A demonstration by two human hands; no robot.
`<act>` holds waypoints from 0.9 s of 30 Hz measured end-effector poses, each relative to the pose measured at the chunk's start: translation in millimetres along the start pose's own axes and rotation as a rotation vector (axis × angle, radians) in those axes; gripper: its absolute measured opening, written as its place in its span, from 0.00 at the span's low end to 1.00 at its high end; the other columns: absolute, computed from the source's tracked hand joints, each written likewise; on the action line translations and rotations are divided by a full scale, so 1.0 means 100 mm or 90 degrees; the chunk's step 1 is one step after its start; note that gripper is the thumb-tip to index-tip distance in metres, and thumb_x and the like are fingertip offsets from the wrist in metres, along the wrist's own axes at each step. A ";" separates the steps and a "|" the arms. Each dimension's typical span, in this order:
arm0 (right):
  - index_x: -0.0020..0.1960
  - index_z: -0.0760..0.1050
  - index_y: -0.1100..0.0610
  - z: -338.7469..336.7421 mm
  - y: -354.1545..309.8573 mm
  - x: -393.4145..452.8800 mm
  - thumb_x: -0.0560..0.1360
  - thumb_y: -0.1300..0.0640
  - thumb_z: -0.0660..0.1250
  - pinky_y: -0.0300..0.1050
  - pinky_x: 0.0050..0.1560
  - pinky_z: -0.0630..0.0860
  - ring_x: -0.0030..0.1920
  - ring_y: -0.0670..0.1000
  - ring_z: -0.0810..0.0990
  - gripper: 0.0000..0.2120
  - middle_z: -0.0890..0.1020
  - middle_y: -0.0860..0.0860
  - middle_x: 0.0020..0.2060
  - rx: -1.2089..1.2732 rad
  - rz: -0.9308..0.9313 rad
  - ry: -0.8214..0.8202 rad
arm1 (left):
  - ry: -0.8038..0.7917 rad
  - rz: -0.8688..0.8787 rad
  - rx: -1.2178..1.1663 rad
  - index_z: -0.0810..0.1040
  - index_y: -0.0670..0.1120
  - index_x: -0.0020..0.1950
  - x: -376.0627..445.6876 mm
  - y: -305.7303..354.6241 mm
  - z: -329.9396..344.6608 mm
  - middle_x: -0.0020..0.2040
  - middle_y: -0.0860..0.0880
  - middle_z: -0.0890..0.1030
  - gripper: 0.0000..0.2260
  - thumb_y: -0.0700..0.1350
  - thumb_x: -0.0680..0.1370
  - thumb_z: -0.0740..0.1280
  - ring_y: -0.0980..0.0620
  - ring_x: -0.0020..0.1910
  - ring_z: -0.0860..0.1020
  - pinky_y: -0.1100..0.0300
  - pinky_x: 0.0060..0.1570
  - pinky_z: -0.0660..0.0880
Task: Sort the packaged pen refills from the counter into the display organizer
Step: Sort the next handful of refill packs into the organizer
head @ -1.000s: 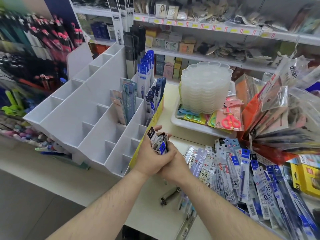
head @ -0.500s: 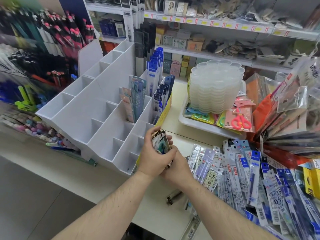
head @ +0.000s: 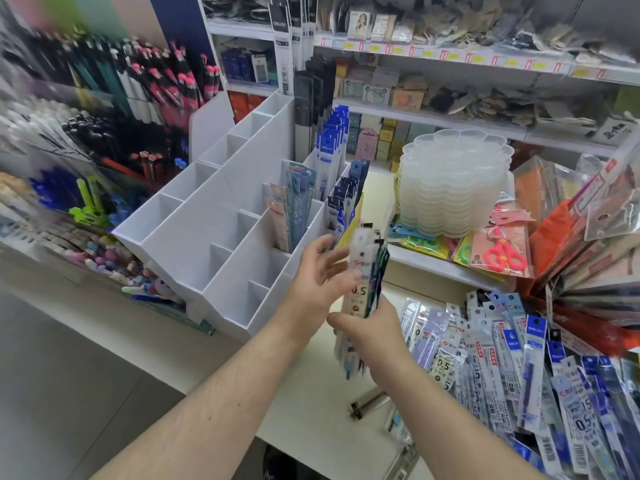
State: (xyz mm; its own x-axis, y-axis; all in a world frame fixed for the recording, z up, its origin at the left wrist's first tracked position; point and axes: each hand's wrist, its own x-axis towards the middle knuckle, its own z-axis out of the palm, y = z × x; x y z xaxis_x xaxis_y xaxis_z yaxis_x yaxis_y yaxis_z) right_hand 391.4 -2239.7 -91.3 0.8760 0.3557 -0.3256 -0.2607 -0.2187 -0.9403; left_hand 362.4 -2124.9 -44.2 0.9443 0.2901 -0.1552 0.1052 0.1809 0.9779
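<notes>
Refill packets (head: 363, 282) stand upright in a bundle between our two hands, just in front of the white display organizer (head: 214, 233) and above the counter (head: 311, 386). Our right hand (head: 372, 332) grips the lower part of the bundle, fingers and thumb curled round it, forearm reaching in from the lower right. Our left hand (head: 317, 275) sits beside the bundle with its fingers spread and nearly straight, palm turned toward the packets; whether the fingertips touch them we cannot tell through the blur. Our left forearm stretches in from the lower left. More packaged refills (head: 512, 368) lie fanned across the counter to the right. A few of the organizer's right-hand compartments already hold upright packets (head: 294, 202).
</notes>
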 end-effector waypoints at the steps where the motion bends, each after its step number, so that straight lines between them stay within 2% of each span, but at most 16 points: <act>1: 0.51 0.77 0.49 -0.02 -0.05 -0.02 0.62 0.56 0.75 0.50 0.41 0.81 0.43 0.52 0.84 0.19 0.84 0.49 0.41 0.030 0.013 -0.010 | -0.014 -0.030 0.028 0.65 0.52 0.70 -0.04 0.02 -0.07 0.66 0.49 0.75 0.40 0.57 0.61 0.74 0.50 0.65 0.76 0.52 0.65 0.74; 4: 0.56 0.76 0.48 -0.03 -0.18 -0.12 0.62 0.53 0.74 0.45 0.39 0.80 0.45 0.49 0.85 0.23 0.85 0.47 0.44 0.024 0.019 -0.030 | -0.061 -0.142 0.083 0.68 0.50 0.72 -0.22 0.03 -0.18 0.66 0.49 0.76 0.43 0.59 0.59 0.73 0.50 0.65 0.76 0.45 0.69 0.70; 6: 0.59 0.72 0.45 -0.02 -0.26 -0.18 0.63 0.52 0.74 0.49 0.44 0.82 0.45 0.47 0.85 0.25 0.85 0.45 0.43 -0.056 0.007 -0.004 | -0.094 -0.215 0.098 0.73 0.53 0.67 -0.33 0.04 -0.13 0.62 0.54 0.80 0.38 0.60 0.58 0.73 0.52 0.64 0.77 0.47 0.70 0.69; 8: 0.65 0.65 0.44 -0.01 -0.34 -0.24 0.67 0.54 0.73 0.43 0.41 0.80 0.42 0.44 0.83 0.30 0.83 0.43 0.41 -0.182 -0.028 -0.026 | -0.107 -0.251 0.094 0.75 0.52 0.64 -0.37 0.06 -0.06 0.59 0.54 0.83 0.32 0.57 0.61 0.75 0.53 0.62 0.79 0.49 0.69 0.70; 10: 0.75 0.54 0.45 -0.03 -0.43 -0.29 0.68 0.55 0.74 0.37 0.39 0.75 0.42 0.41 0.81 0.42 0.81 0.39 0.41 -0.265 -0.061 -0.082 | -0.085 -0.258 0.056 0.78 0.48 0.60 -0.39 0.07 -0.02 0.55 0.50 0.85 0.24 0.52 0.66 0.74 0.50 0.58 0.81 0.51 0.66 0.74; 12: 0.79 0.44 0.43 -0.04 -0.51 -0.34 0.67 0.53 0.75 0.36 0.41 0.76 0.45 0.39 0.81 0.51 0.81 0.35 0.41 -0.327 -0.087 -0.132 | -0.034 -0.266 0.026 0.80 0.41 0.54 -0.40 0.09 -0.02 0.50 0.47 0.85 0.19 0.51 0.68 0.74 0.48 0.51 0.83 0.55 0.59 0.77; 14: 0.78 0.43 0.40 -0.03 -0.54 -0.39 0.66 0.54 0.76 0.34 0.46 0.78 0.46 0.34 0.81 0.54 0.81 0.32 0.43 -0.335 -0.110 -0.178 | 0.017 -0.271 -0.012 0.81 0.39 0.55 -0.41 0.14 -0.02 0.48 0.43 0.85 0.14 0.47 0.75 0.73 0.46 0.48 0.83 0.53 0.54 0.77; 16: 0.77 0.45 0.36 -0.01 -0.57 -0.41 0.63 0.53 0.78 0.40 0.52 0.81 0.49 0.36 0.82 0.55 0.82 0.35 0.50 -0.300 -0.124 -0.219 | 0.048 -0.268 -0.063 0.81 0.41 0.59 -0.41 0.19 -0.01 0.52 0.41 0.85 0.11 0.43 0.78 0.68 0.45 0.49 0.83 0.52 0.53 0.78; 18: 0.78 0.43 0.36 -0.02 -0.66 -0.44 0.59 0.46 0.77 0.47 0.56 0.81 0.55 0.42 0.81 0.59 0.79 0.42 0.58 -0.321 -0.142 -0.247 | 0.068 -0.247 -0.105 0.81 0.41 0.60 -0.39 0.25 -0.03 0.53 0.40 0.85 0.11 0.41 0.79 0.67 0.44 0.48 0.84 0.51 0.51 0.79; 20: 0.79 0.45 0.39 -0.11 -0.78 -0.45 0.59 0.42 0.74 0.42 0.60 0.75 0.61 0.44 0.74 0.57 0.72 0.44 0.60 -0.442 -0.169 -0.218 | 0.083 -0.215 -0.123 0.82 0.40 0.56 -0.36 0.32 -0.08 0.50 0.40 0.85 0.09 0.39 0.79 0.66 0.43 0.47 0.84 0.50 0.50 0.80; 21: 0.80 0.50 0.41 -0.15 -0.85 -0.47 0.62 0.43 0.74 0.37 0.59 0.71 0.60 0.42 0.72 0.52 0.71 0.43 0.59 -0.477 -0.191 -0.148 | 0.089 -0.202 -0.124 0.83 0.40 0.54 -0.34 0.36 -0.11 0.49 0.40 0.85 0.08 0.38 0.79 0.66 0.43 0.46 0.84 0.49 0.50 0.80; 22: 0.77 0.60 0.44 -0.18 -0.90 -0.50 0.65 0.46 0.74 0.31 0.54 0.70 0.55 0.39 0.72 0.44 0.72 0.42 0.55 -0.455 -0.235 -0.059 | 0.092 -0.192 -0.119 0.83 0.40 0.51 -0.32 0.40 -0.15 0.47 0.41 0.85 0.07 0.38 0.79 0.65 0.44 0.45 0.83 0.49 0.49 0.80; 23: 0.69 0.71 0.45 -0.19 -0.94 -0.53 0.66 0.49 0.73 0.29 0.47 0.69 0.49 0.38 0.74 0.32 0.74 0.40 0.48 -0.395 -0.302 0.022 | 0.089 -0.185 -0.107 0.83 0.39 0.50 -0.30 0.45 -0.17 0.44 0.42 0.85 0.07 0.38 0.79 0.65 0.44 0.44 0.83 0.49 0.48 0.80; 24: 0.59 0.76 0.45 -0.17 -0.97 -0.58 0.66 0.52 0.73 0.29 0.40 0.69 0.41 0.40 0.74 0.22 0.75 0.41 0.40 -0.322 -0.351 0.069 | 0.086 -0.181 -0.093 0.82 0.38 0.49 -0.29 0.49 -0.19 0.42 0.43 0.85 0.07 0.38 0.79 0.65 0.45 0.42 0.83 0.51 0.46 0.79; 25: 0.52 0.77 0.45 -0.12 -1.00 -0.60 0.66 0.55 0.73 0.31 0.34 0.68 0.35 0.42 0.73 0.16 0.75 0.45 0.34 -0.263 -0.365 0.071 | 0.082 -0.175 -0.085 0.82 0.38 0.49 -0.27 0.52 -0.20 0.41 0.43 0.85 0.06 0.38 0.79 0.65 0.46 0.41 0.83 0.52 0.44 0.79; 27: 0.49 0.73 0.45 0.02 -1.04 -0.63 0.66 0.58 0.75 0.35 0.31 0.69 0.29 0.43 0.71 0.16 0.77 0.50 0.32 -0.232 -0.319 0.002 | 0.070 -0.175 -0.084 0.82 0.39 0.50 -0.25 0.58 -0.21 0.42 0.42 0.85 0.05 0.39 0.79 0.67 0.44 0.41 0.83 0.50 0.46 0.80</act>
State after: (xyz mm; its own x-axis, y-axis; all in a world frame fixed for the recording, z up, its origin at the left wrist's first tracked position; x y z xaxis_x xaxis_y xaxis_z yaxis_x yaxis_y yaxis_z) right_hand 362.6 -2237.4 26.4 0.8576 0.4927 0.1479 0.3380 -0.3229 -0.8841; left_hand 338.3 -2101.6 13.9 0.8461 0.3125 -0.4318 0.3031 0.3843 0.8720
